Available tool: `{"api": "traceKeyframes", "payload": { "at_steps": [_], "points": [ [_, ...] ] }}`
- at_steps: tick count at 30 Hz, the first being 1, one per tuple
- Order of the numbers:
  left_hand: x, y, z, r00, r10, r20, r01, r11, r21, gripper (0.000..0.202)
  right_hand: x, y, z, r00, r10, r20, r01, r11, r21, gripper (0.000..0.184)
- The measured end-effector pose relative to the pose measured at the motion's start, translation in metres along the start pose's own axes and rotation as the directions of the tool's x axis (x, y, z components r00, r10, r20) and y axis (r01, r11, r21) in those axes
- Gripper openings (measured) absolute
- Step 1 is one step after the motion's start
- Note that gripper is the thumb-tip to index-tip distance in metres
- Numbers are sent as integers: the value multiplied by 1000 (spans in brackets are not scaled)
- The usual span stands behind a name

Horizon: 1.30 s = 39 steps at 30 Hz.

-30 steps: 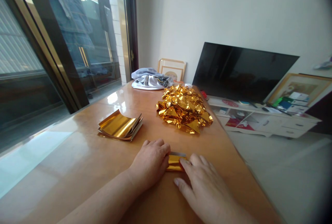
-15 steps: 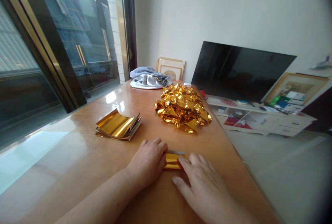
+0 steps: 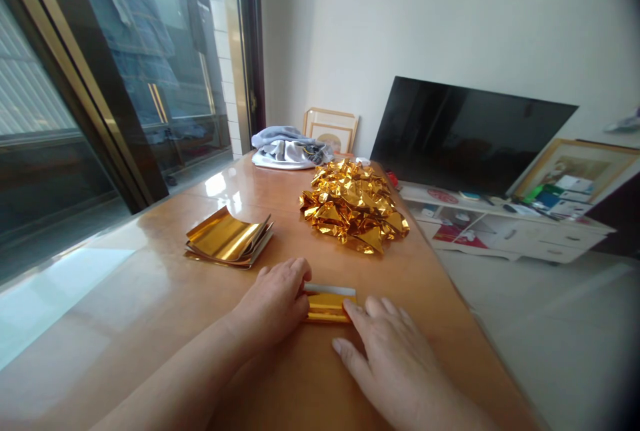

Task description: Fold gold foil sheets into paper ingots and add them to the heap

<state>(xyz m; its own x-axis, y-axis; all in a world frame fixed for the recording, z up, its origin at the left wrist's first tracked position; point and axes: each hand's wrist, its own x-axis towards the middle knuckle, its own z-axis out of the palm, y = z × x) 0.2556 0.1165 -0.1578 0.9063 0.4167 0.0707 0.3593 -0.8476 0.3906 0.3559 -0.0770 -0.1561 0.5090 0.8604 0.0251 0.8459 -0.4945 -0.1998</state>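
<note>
A folded sheet of gold foil paper (image 3: 327,306) lies flat on the table in front of me, a pale grey strip along its far edge. My left hand (image 3: 277,294) has its fingers curled round the paper's left end, which they hide. At the right end, the index fingertip of my right hand (image 3: 387,344) presses down on the foil; its thumb is spread away and rests nearer to me. A stack of gold foil sheets (image 3: 227,238) with upturned edges sits beyond my left hand. Farther off, to the right, is a heap of folded gold foil pieces (image 3: 355,208).
Bundled grey-blue cloth (image 3: 290,149) lies at the far end of the wooden table (image 3: 165,298). The table's right edge runs close by my right hand. Beyond it stand a white cabinet (image 3: 530,238) and a large dark television (image 3: 465,134). Sliding glass doors (image 3: 115,84) are on the left.
My left hand has slid left along the folded paper, baring more of the foil and its grey strip. The right hand stays nearly in place.
</note>
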Motion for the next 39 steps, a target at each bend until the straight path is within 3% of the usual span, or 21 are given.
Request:
{"api": "traceKeyframes", "payload": {
  "at_steps": [9,16,27,39],
  "points": [
    [-2,-1,-2,999,48,-5,-47,997,55,12,-1,0,0,1000,-4,5,4,1000,-16,41],
    [-5,4,-9,995,89,45,-93,990,105,21,-1,0,-1,1000,-6,4,7,1000,-26,42],
    [-3,11,-9,941,290,172,-310,946,96,15,0,-3,-5,998,-6,60,10,998,-61,44],
    [-5,14,-12,938,291,188,-319,937,141,17,-2,-3,-4,997,8,78,-1,996,-84,45]
  ]
}}
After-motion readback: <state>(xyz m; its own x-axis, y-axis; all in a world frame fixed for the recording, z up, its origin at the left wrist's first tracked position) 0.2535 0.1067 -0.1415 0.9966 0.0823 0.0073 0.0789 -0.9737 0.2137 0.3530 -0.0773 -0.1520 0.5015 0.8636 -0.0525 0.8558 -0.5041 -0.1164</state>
